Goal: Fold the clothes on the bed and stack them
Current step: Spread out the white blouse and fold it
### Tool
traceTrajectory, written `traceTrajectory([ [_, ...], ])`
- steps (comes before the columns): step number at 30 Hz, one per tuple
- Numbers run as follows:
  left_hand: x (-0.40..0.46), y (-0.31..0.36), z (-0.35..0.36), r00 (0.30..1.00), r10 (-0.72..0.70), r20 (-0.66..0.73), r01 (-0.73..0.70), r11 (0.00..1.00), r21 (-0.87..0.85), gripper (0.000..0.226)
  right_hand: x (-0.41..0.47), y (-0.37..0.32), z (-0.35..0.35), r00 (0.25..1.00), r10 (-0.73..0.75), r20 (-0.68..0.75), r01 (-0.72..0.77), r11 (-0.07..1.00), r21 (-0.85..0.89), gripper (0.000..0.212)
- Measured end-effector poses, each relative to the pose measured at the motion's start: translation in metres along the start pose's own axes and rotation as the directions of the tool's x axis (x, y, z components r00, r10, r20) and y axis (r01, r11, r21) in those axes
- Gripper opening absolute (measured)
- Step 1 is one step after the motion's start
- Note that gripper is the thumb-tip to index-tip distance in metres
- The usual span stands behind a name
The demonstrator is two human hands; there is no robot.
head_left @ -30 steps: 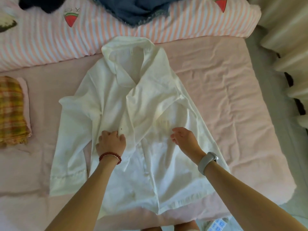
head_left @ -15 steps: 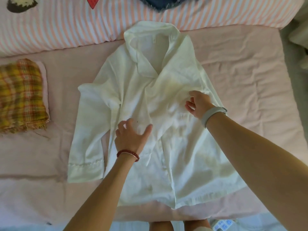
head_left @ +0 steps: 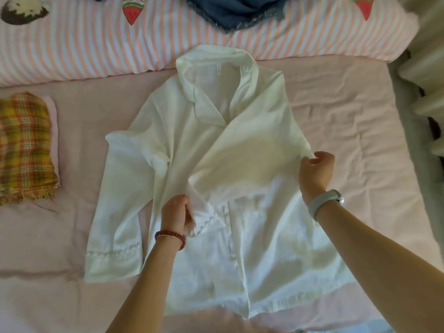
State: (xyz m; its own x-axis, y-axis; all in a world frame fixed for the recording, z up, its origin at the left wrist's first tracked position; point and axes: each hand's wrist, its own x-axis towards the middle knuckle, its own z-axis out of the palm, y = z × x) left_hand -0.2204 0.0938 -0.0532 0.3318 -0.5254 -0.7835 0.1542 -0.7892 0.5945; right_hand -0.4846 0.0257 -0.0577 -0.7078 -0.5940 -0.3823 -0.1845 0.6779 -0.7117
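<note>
head view | white shirt (head_left: 211, 179) lies flat on the pink bed (head_left: 348, 131), front up | left hand (head_left: 174, 213) grip pinches the sleeve cuff folded across the shirt | right hand (head_left: 313, 171) grip pinches the shirt's side edge | folded plaid cloth (head_left: 24, 147) far left of left hand | blue cloth (head_left: 230, 10) on striped quilt (head_left: 96, 44) beyond both hands

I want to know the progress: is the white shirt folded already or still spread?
Mostly spread. The white shirt lies flat; only one sleeve is folded across the front, held by the left hand and right hand.
</note>
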Motion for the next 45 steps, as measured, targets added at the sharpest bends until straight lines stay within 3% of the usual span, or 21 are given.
traceTrajectory([
  [2,0.001,-0.005,-0.007,0.960,0.244,-0.136,-0.193,0.932,0.308,0.030,-0.022,0.006,-0.002,0.950,-0.309,0.042,0.312,0.939,-0.146,0.029],
  [4,-0.005,-0.007,-0.004,0.901,0.406,-0.152,-0.282,0.816,0.504,0.039,-0.048,0.010,-0.002,0.811,-0.544,0.214,0.582,0.788,-0.202,0.031],
  [6,-0.011,-0.014,0.008,0.906,0.398,-0.141,-0.199,0.697,0.689,0.054,-0.071,0.023,0.004,0.661,-0.621,0.421,0.737,0.641,-0.214,0.028],
  [7,-0.013,-0.018,0.015,0.919,0.370,-0.134,-0.161,0.665,0.729,0.065,-0.082,0.029,0.008,0.652,-0.561,0.510,0.728,0.650,-0.217,0.027],
  [10,-0.008,-0.019,0.030,0.947,0.271,-0.171,-0.057,0.669,0.741,0.070,-0.103,0.038,0.022,0.739,-0.146,0.657,0.439,0.844,-0.307,0.023],
  [13,0.009,-0.008,0.026,0.947,0.225,-0.230,0.017,0.677,0.736,0.034,-0.113,0.035,0.034,0.766,0.127,0.630,-0.033,0.987,-0.159,0.023],
  [15,0.012,0.004,0.018,0.955,0.248,-0.164,-0.087,0.761,0.643,0.011,-0.116,0.030,0.040,0.761,0.245,0.600,-0.337,0.940,0.044,0.018],
  [18,0.000,0.017,-0.002,0.958,0.261,0.123,-0.287,0.906,0.311,0.016,-0.115,0.018,0.045,0.711,0.317,0.628,-0.511,0.846,0.151,0.014],
  [21,-0.019,0.020,-0.024,0.898,0.128,0.421,-0.164,0.985,0.051,0.017,-0.113,0.004,0.050,0.703,0.342,0.623,-0.557,0.811,0.182,0.015],
  [24,-0.025,0.015,-0.035,0.901,0.092,0.425,-0.075,0.995,-0.059,0.040,-0.113,-0.008,0.042,0.763,0.308,0.568,-0.550,0.770,0.322,0.014],
  [27,-0.021,0.009,-0.046,0.911,0.018,0.412,0.108,0.954,-0.281,0.013,-0.113,-0.010,0.022,0.862,0.233,0.450,-0.423,0.820,0.384,0.016],
  [29,-0.014,-0.001,-0.053,0.925,-0.070,0.374,0.152,0.969,-0.195,0.016,-0.119,-0.005,0.014,0.874,0.207,0.440,-0.363,0.880,0.307,0.016],
  [31,-0.005,-0.010,-0.058,0.972,-0.067,0.224,0.017,0.976,0.219,0.018,-0.130,0.005,0.017,0.819,0.248,0.517,-0.367,0.919,0.142,0.015],
  [33,0.001,-0.018,-0.060,0.984,0.013,0.175,-0.101,0.859,0.502,0.027,-0.141,0.016,0.029,0.721,0.329,0.610,-0.418,0.909,0.004,0.014],
  [35,0.003,-0.022,-0.061,0.972,0.066,0.225,-0.173,0.849,0.499,0.021,-0.148,0.022,0.045,0.657,0.375,0.654,-0.487,0.873,-0.011,0.014],
  [37,-0.002,-0.019,-0.063,0.956,0.096,0.277,-0.197,0.910,0.366,0.014,-0.150,0.022,0.059,0.644,0.383,0.662,-0.559,0.827,0.066,0.015],
  [41,-0.019,-0.008,-0.070,0.885,0.068,0.460,-0.121,0.989,0.087,0.018,-0.146,0.006,0.073,0.663,0.334,0.669,-0.597,0.775,0.205,0.019],
  [45,-0.021,-0.005,-0.081,0.884,0.047,0.465,-0.080,0.996,0.050,0.019,-0.138,-0.011,0.067,0.640,0.317,0.700,-0.700,0.616,0.361,0.014],
])
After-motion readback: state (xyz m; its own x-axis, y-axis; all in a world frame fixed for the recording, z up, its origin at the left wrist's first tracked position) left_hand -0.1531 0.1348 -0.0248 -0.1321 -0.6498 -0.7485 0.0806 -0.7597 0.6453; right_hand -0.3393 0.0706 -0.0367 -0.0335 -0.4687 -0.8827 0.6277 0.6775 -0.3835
